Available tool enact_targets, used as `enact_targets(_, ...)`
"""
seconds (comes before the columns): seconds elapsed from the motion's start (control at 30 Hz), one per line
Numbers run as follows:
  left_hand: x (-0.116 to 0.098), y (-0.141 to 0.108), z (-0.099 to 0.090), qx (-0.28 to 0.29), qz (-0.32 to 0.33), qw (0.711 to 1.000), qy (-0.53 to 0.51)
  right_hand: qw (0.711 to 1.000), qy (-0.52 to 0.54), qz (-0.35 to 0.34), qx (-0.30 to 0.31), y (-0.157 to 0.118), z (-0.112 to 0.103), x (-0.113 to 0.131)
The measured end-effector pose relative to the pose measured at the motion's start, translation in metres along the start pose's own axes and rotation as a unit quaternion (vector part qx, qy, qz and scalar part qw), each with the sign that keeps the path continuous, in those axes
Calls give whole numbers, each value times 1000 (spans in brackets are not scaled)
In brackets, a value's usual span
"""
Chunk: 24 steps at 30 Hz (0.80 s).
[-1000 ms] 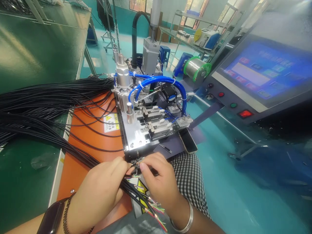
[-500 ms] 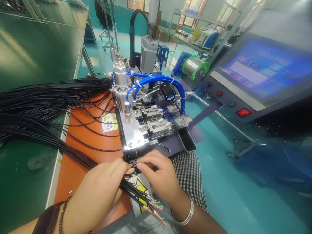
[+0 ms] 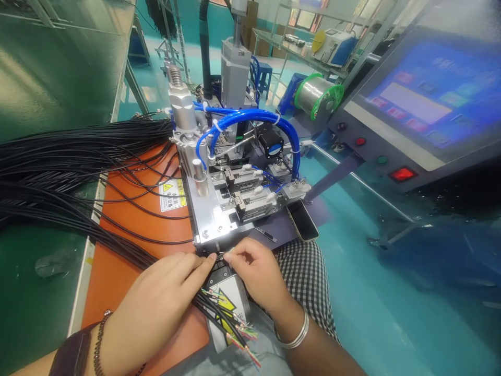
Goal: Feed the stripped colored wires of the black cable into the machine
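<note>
My left hand [image 3: 172, 287] lies over a bundle of black cables [image 3: 129, 249], its fingers wrapped round them. The stripped ends with coloured wires [image 3: 245, 334] stick out below it, over a yellow warning label [image 3: 224, 298]. My right hand [image 3: 256, 266] is closed in a pinch at the front edge of the metal machine [image 3: 213, 216], close to my left fingertips. Something thin shows between the fingertips of both hands, too small to make out.
A phone [image 3: 302, 220] and a small thin tool [image 3: 266, 234] lie right of the machine. Blue tubes [image 3: 254, 116] arch over it. A control panel [image 3: 415, 104] stands at the right, a wire spool [image 3: 319, 96] behind. More cables cover the orange surface [image 3: 113, 282].
The view has shifted slightly. My left index finger has straightened towards the machine's front edge, and the hands' fingertips have moved a little apart.
</note>
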<state>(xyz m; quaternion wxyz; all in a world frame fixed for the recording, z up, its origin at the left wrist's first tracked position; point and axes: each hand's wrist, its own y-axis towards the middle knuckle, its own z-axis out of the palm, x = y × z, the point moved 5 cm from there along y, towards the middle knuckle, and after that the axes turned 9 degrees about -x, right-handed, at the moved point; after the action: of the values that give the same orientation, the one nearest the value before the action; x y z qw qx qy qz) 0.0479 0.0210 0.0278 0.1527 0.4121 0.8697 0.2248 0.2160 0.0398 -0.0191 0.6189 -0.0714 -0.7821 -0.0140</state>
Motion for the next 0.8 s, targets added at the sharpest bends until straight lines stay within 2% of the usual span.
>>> enact_targets(0.13,-1,4,2,20,2,1000,-7,997,18,62,53,3,-4,-6)
enact_targets(0.3,-5,8,3,44,2,999,3,993,-2,64,96,6,-9,-8)
enact_targets(0.4,-5,7,5,56,-1,998,11,992,-11,68,103,7,-9,-11)
enact_targets(0.57,-4,3,6,53,0,998,21,986,35,102,124,7,-7,-14)
enact_targets(0.8,-5,6,2,54,10,998,10,988,27,104,112,5,-9,-12)
